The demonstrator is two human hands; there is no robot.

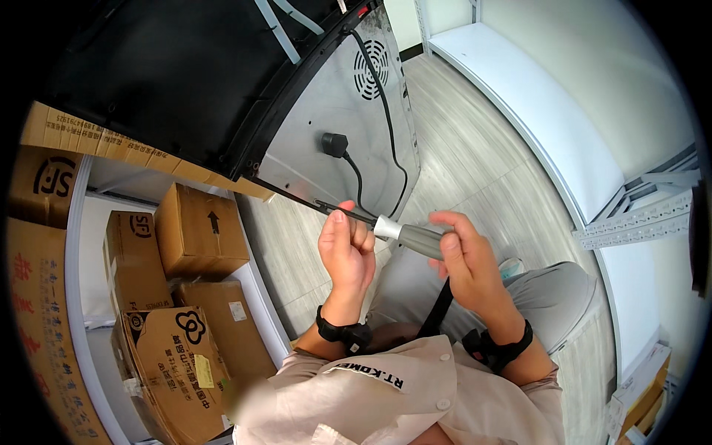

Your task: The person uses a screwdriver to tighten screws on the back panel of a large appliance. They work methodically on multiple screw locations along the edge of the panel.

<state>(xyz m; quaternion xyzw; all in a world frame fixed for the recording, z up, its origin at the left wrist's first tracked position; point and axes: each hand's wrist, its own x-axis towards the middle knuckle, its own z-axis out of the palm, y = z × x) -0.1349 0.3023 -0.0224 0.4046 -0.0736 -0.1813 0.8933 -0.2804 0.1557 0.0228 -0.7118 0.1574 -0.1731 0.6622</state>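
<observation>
A screwdriver (pixel 421 239) with a grey handle, a silvery collar and a dark shaft lies across the middle of the view. Around the rear of its handle, my right hand (pixel 472 268) is closed, thumb on the near side. The fingers of my left hand (pixel 350 248) pinch the dark shaft ahead of the collar. The shaft's tip is at the lower corner of a large appliance with a grey metal side panel (pixel 304 159); whether it sits on a screw, I cannot tell. A black plug (pixel 334 144) with a cord rests against that panel.
A black panel (pixel 170 81) of the appliance fills the upper left, above a cardboard edge (pixel 133 146). Cardboard boxes (pixel 200 230) stand on a shelf at the left. White shelving (pixel 534 111) curves along the right. Grey wood-look flooring (pixel 475 156) lies between.
</observation>
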